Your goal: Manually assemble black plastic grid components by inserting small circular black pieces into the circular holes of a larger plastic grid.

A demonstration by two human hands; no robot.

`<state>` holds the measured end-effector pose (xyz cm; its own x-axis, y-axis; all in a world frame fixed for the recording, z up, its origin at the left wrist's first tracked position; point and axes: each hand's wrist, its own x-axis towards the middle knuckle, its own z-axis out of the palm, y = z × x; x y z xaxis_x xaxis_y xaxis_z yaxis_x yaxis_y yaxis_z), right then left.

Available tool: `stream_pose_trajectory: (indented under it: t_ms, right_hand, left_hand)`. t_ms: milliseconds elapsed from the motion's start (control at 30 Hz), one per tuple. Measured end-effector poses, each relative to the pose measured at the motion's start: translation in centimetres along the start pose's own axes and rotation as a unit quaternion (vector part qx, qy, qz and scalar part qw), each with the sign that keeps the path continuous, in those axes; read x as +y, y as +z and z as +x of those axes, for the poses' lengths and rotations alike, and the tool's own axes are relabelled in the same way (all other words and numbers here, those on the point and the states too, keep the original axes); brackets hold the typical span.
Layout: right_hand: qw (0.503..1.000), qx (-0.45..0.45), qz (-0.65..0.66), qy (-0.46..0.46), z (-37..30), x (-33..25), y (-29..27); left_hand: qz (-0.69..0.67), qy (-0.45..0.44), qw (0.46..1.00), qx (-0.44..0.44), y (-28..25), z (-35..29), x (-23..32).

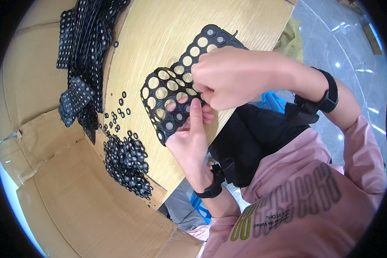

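My left hand (190, 139) grips the near edge of a black rubber sheet (158, 112), thumb on top and fingers underneath. Rows of round holes run through the sheet, which bends near its middle. Grey-centred discs fill some holes along its near edge and its far corner; wood shows through many of the others. Over the sheet's middle, beside the left thumb, my right hand (228, 77) is closed with its fingers curled down. Its fingertips are hidden, and I cannot tell what they pinch. Each wrist wears a black strap.
A pile of small black rings (127, 163) lies at the wooden table's (159, 26) left edge, with several scattered loose ones. Beyond it, stacked perforated black sheets (86, 51) hang over a large cardboard box (69, 185). Grey tiled floor (327, 38) shows at right.
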<state>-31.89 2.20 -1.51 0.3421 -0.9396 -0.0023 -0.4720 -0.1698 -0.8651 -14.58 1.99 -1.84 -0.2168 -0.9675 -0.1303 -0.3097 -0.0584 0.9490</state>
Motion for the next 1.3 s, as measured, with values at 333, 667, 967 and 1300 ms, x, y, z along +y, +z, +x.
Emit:
stream_pose_trajectory:
  t_ms: [333,667,967,1300]
  right_hand:
    - [1.0,-0.019,-0.023,0.002,-0.3,0.7,-1.8]
    - [0.994,-0.052,0.057,0.075,-0.5,0.8,-2.1]
    - [0.992,-0.057,0.073,0.089,-0.7,0.4,-2.4]
    - [0.995,-0.057,0.059,0.057,-0.5,1.0,-2.0]
  left_hand:
    - [0.014,-0.044,0.999,0.025,-0.7,0.1,-0.3]
    - [0.103,-0.175,0.979,-0.031,-0.6,0.5,1.7]
    - [0.029,-0.069,0.994,-0.075,-0.5,0.7,1.0]
    - [-0.026,-0.125,0.99,-0.066,-0.8,1.4,0.9]
